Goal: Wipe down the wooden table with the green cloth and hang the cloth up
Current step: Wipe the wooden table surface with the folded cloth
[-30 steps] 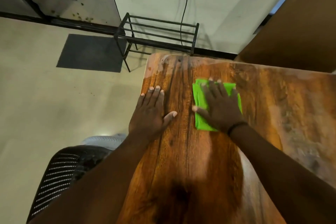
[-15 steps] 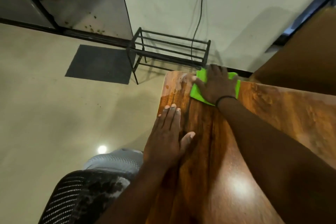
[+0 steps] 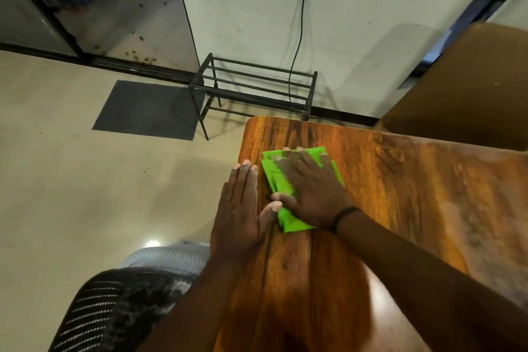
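Nearest the camera, a mesh chair back [image 3: 114,308] sits at the lower left, just off the edge of the wooden table [image 3: 414,208]. On the table's left edge the left hand [image 3: 240,214] lies flat, fingers straight and together, gripping nothing; its job is judged to be bracing the body, so it should stay planted and clear of the wiping path. Just beside it, thumbs almost touching, the right hand [image 3: 311,191] presses palm-down with fingers spread on the folded green cloth [image 3: 288,223], which lies flat on the wood near the far left corner; the hand pins the cloth rather than clutching it. To wipe well, 1 even pressure across the whole palm keeps the folds from bunching, and overlapping strokes along the grain should carry on to the right, where the surface looks dull and streaky. Beyond the table stand a black metal rack [image 3: 254,91] and a dark mat [image 3: 148,108] on the floor.
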